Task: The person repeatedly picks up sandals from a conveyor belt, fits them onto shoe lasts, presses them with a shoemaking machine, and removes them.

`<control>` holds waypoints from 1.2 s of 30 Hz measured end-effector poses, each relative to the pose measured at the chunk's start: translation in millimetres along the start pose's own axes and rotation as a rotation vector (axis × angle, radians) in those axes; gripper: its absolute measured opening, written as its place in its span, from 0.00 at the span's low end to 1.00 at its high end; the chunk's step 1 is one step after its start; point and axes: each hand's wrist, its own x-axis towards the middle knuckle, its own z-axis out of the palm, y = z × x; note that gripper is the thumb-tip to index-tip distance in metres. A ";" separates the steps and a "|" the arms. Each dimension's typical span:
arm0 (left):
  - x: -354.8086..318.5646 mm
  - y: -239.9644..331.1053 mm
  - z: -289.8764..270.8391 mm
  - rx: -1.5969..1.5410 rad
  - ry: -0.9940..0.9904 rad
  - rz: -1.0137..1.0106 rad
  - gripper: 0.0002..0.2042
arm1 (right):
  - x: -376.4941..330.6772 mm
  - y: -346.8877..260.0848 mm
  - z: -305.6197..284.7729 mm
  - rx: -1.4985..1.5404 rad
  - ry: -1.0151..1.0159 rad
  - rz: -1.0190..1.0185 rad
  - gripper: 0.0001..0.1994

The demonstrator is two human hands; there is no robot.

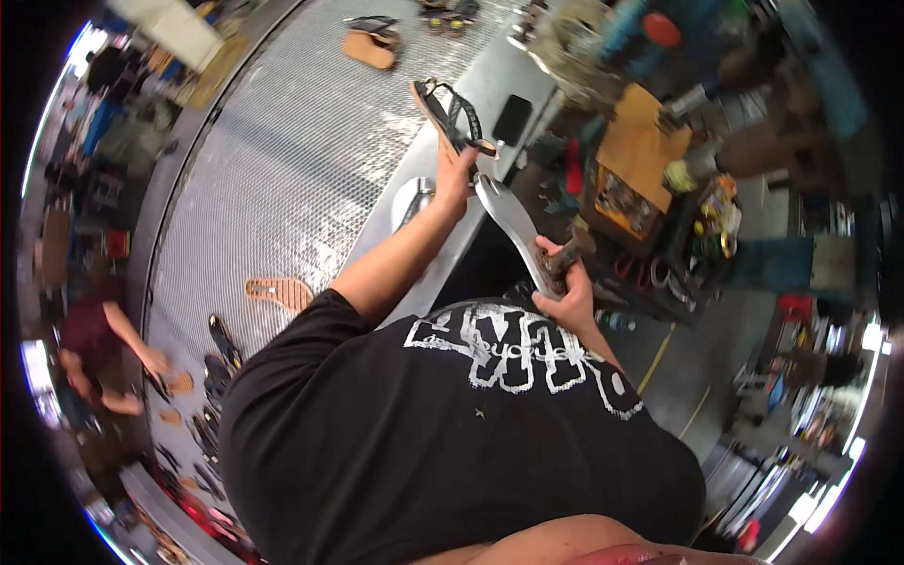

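Observation:
My left hand [453,179] is closed around the toe-post end of a black strappy sandal [459,111] with a tan sole edge, raised above the metal ledge. Just right of it is a silver foot-shaped metal form [508,215], its narrow end close to my left wrist. My right hand [571,303] is closed at the form's near end, around a worn brown hammer [568,250] gripped close to its head. The hammer's handle is mostly hidden.
A mesh-topped conveyor [273,141] runs along the left, carrying a sandal pair [370,47] and a tan sole [279,294]. A black phone [512,120] lies on the metal ledge [424,264]. Right stands a cardboard-lined box [621,202] of small parts. Another person [99,330] handles soles at lower left.

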 end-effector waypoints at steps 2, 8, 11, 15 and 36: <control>-20.2 -11.7 43.2 -0.059 -0.038 0.087 0.19 | -4.2 -5.0 -11.9 0.104 0.078 0.035 0.34; -47.3 -29.0 78.6 -0.538 -0.193 -0.292 0.20 | -12.2 -13.7 -39.1 0.070 0.211 0.030 0.36; -82.4 -3.4 90.0 -0.435 -0.333 -0.216 0.21 | -12.9 -20.0 -48.1 0.161 0.227 0.054 0.35; -81.4 -17.3 71.1 -0.246 -0.362 -0.112 0.22 | -11.5 -33.1 -51.7 0.137 0.182 0.048 0.35; -123.2 8.3 84.4 0.130 -0.821 -0.294 0.28 | -2.0 -18.7 -55.2 0.036 0.280 0.039 0.31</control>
